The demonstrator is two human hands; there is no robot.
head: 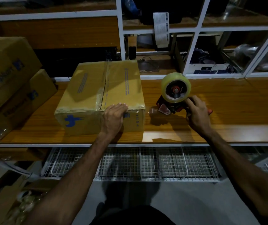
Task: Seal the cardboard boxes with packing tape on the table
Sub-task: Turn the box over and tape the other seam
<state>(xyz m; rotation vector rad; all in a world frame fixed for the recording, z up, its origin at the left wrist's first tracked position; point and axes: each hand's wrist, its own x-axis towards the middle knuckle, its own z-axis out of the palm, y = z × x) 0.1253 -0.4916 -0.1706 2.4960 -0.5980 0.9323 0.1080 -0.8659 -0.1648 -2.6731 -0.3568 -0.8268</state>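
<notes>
A brown cardboard box (89, 88) with a blue logo sits on the wooden table (227, 111), its top flaps closed and clear tape along the centre seam and front edge. My left hand (113, 117) lies flat on the box's near top edge, fingers together. To the right of the box stands a red tape dispenser (175, 93) carrying a roll of clear tape. My right hand (196, 111) is wrapped around the dispenser's handle, which rests on the table.
Two more printed cardboard boxes (8, 82) are stacked at the table's left end. White-framed shelves (193, 30) with clutter rise behind the table. Wire baskets (130, 163) hang under the table's front edge. Another open box (16, 200) sits low at the left.
</notes>
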